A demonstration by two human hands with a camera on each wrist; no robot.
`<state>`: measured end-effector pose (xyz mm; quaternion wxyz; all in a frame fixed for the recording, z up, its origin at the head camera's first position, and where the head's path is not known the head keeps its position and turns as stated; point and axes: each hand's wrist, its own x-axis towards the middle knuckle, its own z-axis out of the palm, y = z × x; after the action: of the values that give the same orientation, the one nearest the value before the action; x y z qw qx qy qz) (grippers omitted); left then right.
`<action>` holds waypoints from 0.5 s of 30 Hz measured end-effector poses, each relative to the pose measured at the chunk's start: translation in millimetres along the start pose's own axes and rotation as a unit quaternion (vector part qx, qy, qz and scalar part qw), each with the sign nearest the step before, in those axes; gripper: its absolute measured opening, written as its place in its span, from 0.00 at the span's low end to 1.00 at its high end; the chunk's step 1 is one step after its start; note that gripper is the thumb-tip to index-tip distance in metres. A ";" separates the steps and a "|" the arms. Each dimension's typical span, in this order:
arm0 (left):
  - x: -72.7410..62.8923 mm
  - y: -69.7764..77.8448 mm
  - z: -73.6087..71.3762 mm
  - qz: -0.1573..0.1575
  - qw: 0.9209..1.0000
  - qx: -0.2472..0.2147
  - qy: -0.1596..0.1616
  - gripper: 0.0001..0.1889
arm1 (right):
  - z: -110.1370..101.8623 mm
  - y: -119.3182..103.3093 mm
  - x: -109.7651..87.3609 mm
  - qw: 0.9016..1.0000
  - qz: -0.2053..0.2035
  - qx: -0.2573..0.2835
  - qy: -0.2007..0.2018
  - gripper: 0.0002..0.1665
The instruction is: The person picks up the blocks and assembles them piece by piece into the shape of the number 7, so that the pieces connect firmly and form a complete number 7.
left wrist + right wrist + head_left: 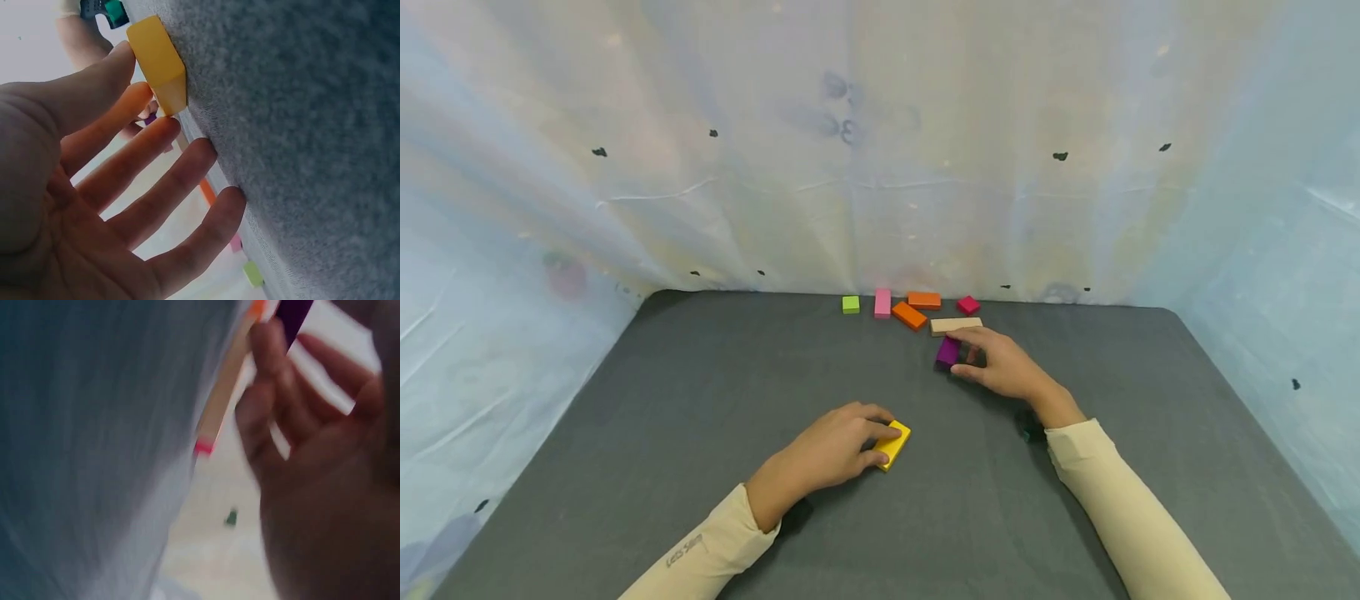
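A yellow block (893, 446) lies on the dark grey table, and my left hand (831, 448) pinches it with the thumb and index finger. In the left wrist view the yellow block (157, 57) touches the cloth, and the other fingers spread out beside it. Farther off to the right, my right hand (1009, 367) grips a purple block (947, 352) between thumb and fingers. That purple block is right in front of a long beige block (955, 325); in the right wrist view it is blurred and partly hidden by the fingers.
Along the back edge lie a green block (851, 305), a pink block (882, 303), two orange blocks (924, 300) and a red block (968, 305). A pale sheet (880, 208) hangs behind the table and along both sides.
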<state>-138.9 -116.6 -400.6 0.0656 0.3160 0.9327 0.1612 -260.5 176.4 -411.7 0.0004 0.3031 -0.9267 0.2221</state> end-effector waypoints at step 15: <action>-4.7 -2.2 -1.4 -0.009 1.000 0.005 0.002 0.20 | 19.6 -55.4 -18.0 0.994 -0.045 -0.103 0.002 0.36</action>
<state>-136.7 -121.5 -400.0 0.0632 0.3071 0.9366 0.1565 -212.0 138.7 -409.0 0.0439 0.3422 -0.9302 0.1256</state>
